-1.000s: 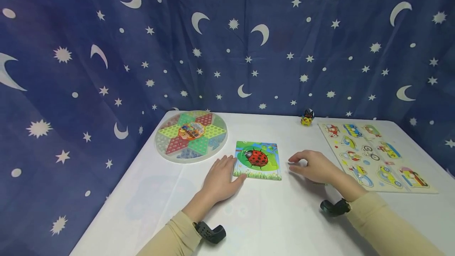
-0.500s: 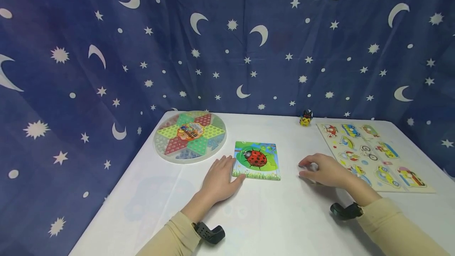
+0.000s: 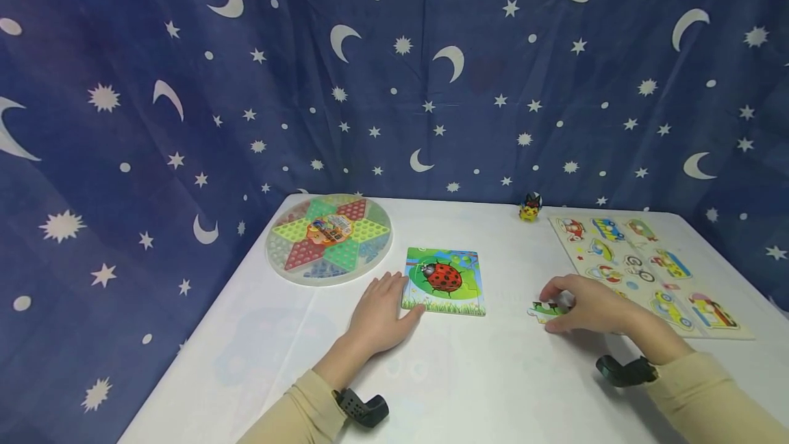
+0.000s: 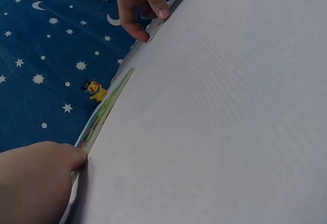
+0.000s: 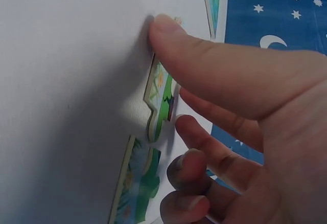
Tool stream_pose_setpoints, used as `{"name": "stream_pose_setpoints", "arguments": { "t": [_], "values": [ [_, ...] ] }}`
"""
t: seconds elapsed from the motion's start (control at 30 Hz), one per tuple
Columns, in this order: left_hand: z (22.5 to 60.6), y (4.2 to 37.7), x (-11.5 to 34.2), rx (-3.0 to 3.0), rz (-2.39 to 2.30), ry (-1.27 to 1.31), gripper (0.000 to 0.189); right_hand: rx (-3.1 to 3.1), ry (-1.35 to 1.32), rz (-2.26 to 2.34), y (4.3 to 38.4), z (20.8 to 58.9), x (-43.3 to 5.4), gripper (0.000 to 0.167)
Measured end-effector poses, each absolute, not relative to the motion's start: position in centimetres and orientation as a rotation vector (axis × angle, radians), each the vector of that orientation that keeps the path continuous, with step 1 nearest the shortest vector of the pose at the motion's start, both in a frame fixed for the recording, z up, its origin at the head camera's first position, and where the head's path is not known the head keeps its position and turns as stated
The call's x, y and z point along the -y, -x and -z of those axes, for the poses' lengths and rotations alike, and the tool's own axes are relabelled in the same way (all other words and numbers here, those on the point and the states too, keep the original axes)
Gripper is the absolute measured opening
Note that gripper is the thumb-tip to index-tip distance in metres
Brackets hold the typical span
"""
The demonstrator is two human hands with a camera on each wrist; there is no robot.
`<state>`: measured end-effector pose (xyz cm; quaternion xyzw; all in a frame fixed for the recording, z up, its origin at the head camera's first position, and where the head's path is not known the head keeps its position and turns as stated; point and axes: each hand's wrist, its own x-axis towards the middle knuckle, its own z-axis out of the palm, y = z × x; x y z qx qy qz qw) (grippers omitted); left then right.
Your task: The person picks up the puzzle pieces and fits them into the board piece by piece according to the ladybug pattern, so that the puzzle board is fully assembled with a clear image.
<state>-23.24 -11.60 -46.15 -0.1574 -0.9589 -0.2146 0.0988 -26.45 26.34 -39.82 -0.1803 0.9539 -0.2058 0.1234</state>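
Note:
A square ladybug jigsaw puzzle (image 3: 444,281) lies flat on the white table. My left hand (image 3: 383,312) rests at its lower left corner, fingers along the left edge and thumb by the bottom edge. In the left wrist view the thumb (image 4: 76,157) meets the thin side of the puzzle. To the right, my right hand (image 3: 588,303) is low over loose jigsaw pieces, its fingers loosely bent. One green-and-white jigsaw piece (image 3: 542,312) shows beside its thumb and index finger. The right wrist view shows a second jigsaw piece (image 5: 134,183) below the fingers, with a gap between thumb and index finger.
A round Chinese checkers board (image 3: 331,238) lies at the back left. On the right is a vehicle peg puzzle board (image 3: 653,273), partly behind my right hand. A small yellow figurine (image 3: 529,207) stands near the back edge, before a blue star-patterned curtain (image 3: 394,74).
My right hand has moved right, away from the ladybug puzzle, uncovering a loose jigsaw piece. The left hand stays at the puzzle's corner.

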Motion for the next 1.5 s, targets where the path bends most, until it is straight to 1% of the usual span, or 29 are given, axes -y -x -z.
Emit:
{"name": "stream_pose_setpoints", "arguments": {
  "t": [0.43,0.6,0.87,1.2,1.5],
  "values": [
    [46.3,23.2,11.3,2.826,0.633,0.47,0.068,-2.76,0.6,0.598,26.7,39.8,-26.5,0.041],
    [46.3,23.0,11.5,2.827,0.627,0.471,0.068,-2.735,0.562,0.64,26.5,39.9,-26.0,0.041],
    [46.3,23.0,11.7,2.824,0.631,0.47,0.068,-2.77,0.588,0.648,26.8,39.9,-25.6,0.042],
    [45.9,23.2,11.7,2.819,0.637,0.475,0.068,-2.788,0.58,0.695,26.9,39.6,-25.2,0.027],
    [46.3,23.3,11.7,2.84,0.623,0.463,0.068,-2.793,0.627,0.766,26.9,40.1,-24.3,0.024]
  ]
}}
